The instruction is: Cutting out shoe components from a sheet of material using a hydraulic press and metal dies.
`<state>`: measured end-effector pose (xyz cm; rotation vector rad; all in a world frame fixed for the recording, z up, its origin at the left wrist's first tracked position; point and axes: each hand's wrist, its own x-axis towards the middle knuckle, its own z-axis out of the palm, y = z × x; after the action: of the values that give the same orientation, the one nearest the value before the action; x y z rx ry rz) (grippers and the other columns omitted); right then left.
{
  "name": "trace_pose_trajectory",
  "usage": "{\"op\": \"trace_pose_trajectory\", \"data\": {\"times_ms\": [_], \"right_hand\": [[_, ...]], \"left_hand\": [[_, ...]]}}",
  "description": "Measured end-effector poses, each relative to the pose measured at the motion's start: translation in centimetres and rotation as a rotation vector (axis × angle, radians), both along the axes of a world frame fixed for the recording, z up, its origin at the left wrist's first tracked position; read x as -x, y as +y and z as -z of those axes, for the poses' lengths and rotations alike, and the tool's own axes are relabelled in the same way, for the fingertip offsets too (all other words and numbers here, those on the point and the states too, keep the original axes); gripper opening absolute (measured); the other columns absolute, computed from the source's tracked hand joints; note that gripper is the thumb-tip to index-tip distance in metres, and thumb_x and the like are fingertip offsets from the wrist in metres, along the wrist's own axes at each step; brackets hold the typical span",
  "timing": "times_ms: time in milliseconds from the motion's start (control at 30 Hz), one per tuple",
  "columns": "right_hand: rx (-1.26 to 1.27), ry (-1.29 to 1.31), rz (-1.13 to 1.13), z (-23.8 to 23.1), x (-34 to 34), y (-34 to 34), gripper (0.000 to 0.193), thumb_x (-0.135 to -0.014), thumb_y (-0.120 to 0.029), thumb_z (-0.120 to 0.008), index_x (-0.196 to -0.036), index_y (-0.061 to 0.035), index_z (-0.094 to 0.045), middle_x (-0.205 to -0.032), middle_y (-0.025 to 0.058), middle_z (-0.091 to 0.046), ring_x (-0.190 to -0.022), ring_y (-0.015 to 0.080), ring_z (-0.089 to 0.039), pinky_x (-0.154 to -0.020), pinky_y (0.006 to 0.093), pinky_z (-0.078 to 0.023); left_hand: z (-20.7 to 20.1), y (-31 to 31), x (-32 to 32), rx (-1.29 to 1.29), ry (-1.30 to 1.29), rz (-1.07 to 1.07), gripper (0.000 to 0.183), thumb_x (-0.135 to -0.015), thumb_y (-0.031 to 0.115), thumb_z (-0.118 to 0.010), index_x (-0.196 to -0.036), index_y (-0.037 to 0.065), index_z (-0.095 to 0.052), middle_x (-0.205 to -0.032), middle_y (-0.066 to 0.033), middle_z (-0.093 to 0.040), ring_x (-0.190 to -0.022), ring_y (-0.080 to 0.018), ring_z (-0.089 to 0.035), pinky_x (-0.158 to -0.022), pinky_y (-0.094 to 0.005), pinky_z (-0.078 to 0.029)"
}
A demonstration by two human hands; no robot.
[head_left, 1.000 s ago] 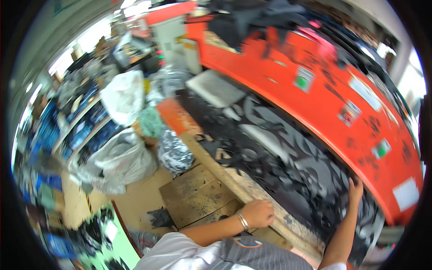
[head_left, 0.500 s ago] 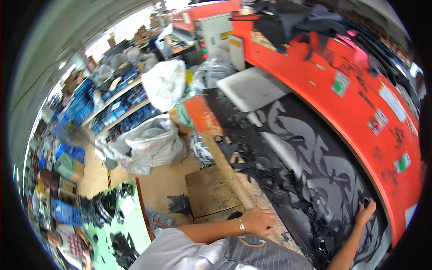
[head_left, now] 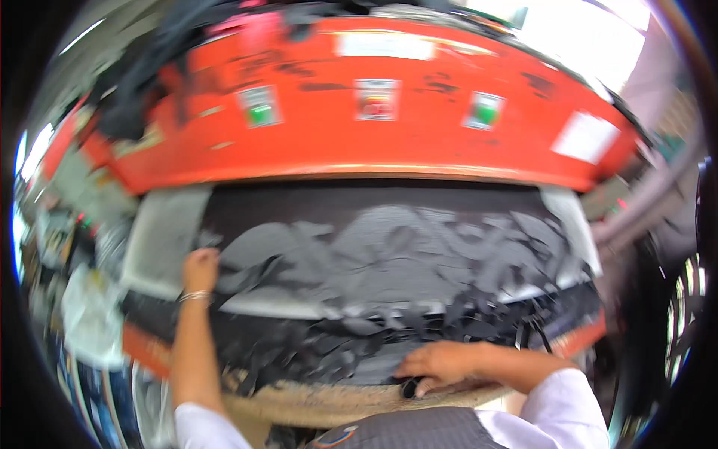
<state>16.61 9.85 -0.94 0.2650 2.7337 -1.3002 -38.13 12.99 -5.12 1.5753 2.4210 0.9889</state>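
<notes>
A black sheet (head_left: 389, 262) full of cut-out shapes lies on the grey bed of a big orange-red press (head_left: 389, 142). My left hand (head_left: 200, 269), with a bracelet at the wrist, reaches out to the sheet's left end, and its fingers close on the ragged edge there. My right hand (head_left: 441, 363) rests low at the front edge of the bed, on a heap of black scraps (head_left: 321, 352). Its bent fingertips pinch a small black scrap (head_left: 408, 387). The picture is blurred by motion.
A worn wooden front edge (head_left: 321, 400) runs below the scraps. A pale grey plate (head_left: 161, 239) sticks out at the bed's left and another (head_left: 572, 224) at its right. White bags and clutter (head_left: 90, 314) stand at the far left.
The view has swung round to face the press. My left hand went from the front edge out to the sheet's left end. My right hand came back from the far side to the front edge.
</notes>
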Motion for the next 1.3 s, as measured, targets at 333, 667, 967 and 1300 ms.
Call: {"op": "trace_pose_trajectory", "data": {"times_ms": [333,667,967,1300], "right_hand": [[-0.832,-0.337,1.731,5.0,-14.1,21.3,0.057,-0.079,-0.046,-0.070,-0.114,-0.0024,-0.060,-0.108,0.0212,-0.062,-0.108,0.0362,-0.056,-0.093,0.0459,-0.044],[-0.785,-0.683,1.611,4.5,-12.8,25.9,0.036,-0.098,-0.029,-0.040,-0.131,-0.0327,-0.052,-0.103,0.0160,-0.067,-0.092,0.0344,-0.067,-0.077,0.0457,-0.053],[-0.752,-0.691,1.602,4.8,-16.1,22.0,0.040,-0.096,-0.028,-0.043,-0.133,-0.0413,-0.050,-0.097,0.0154,-0.069,-0.088,0.0347,-0.067,-0.076,0.0458,-0.053],[-0.759,-0.614,1.519,4.3,-20.8,15.1,0.035,-0.095,-0.033,-0.046,-0.129,-0.0394,-0.054,-0.092,0.0145,-0.069,-0.084,0.0339,-0.068,-0.072,0.0458,-0.053]], "left_hand": [[1.5,15.4,11.0,0.253,0.192,-0.253,0.061,-0.079,0.048,-0.069,-0.100,-0.009,-0.061,-0.098,-0.0285,-0.064,-0.091,-0.0432,-0.061,-0.084,-0.0461,-0.047],[0.4,17.4,14.2,0.353,0.333,-0.247,0.060,-0.092,0.053,-0.048,-0.095,-0.005,-0.065,-0.096,-0.0284,-0.064,-0.091,-0.0457,-0.061,-0.078,-0.0500,-0.048],[-0.7,12.1,8.2,0.270,0.478,-0.184,0.054,-0.096,0.048,-0.045,-0.083,0.000,-0.067,-0.087,-0.0247,-0.065,-0.081,-0.0434,-0.062,-0.068,-0.0504,-0.048],[0.0,4.7,7.3,0.261,0.459,-0.174,0.064,-0.093,0.050,-0.050,-0.073,-0.009,-0.063,-0.077,-0.0327,-0.059,-0.074,-0.0494,-0.058,-0.067,-0.0535,-0.044]]}}
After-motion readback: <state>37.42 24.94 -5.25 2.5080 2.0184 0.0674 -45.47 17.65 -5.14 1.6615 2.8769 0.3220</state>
